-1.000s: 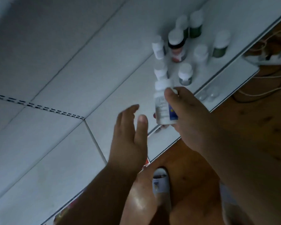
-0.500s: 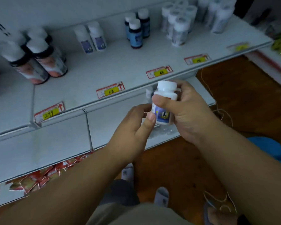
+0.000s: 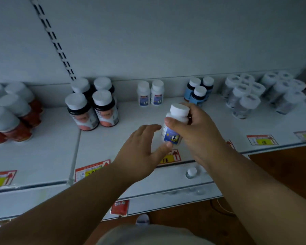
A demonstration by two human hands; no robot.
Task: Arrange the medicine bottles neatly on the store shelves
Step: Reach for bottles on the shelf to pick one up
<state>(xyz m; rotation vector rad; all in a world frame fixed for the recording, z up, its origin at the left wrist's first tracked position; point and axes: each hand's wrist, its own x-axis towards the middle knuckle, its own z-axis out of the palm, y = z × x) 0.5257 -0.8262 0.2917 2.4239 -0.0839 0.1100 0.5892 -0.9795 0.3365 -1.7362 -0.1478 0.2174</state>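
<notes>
A dim white store shelf (image 3: 134, 138) runs in front of me, its front lip lined with red and yellow price tags (image 3: 170, 158), and groups of bottles stand along the back wall. My right hand (image 3: 198, 131) has its fingers (image 3: 173, 123) clamped round a small white bottle with a blue label (image 3: 172, 131), held upright above the middle of the shelf, clear of the surface. My left hand (image 3: 141, 149) is beside it with fingers spread loosely, the thumb touching the bottle's base as if to steady it. Straight behind stand two matching white bottles (image 3: 150, 93), side by side against the wall; to their left are the big dark bottles with pink labels (image 3: 92, 108), to their right the blue ones (image 3: 198, 91). I judge I am mid-placement: this bottle belongs with its pair. Next I should carry it forward, set it down just in front of them with the label facing out, without knocking them. Another shelf below seems to hold a few more bottles (image 3: 191, 173), though they are too blurred to be sure.
</notes>
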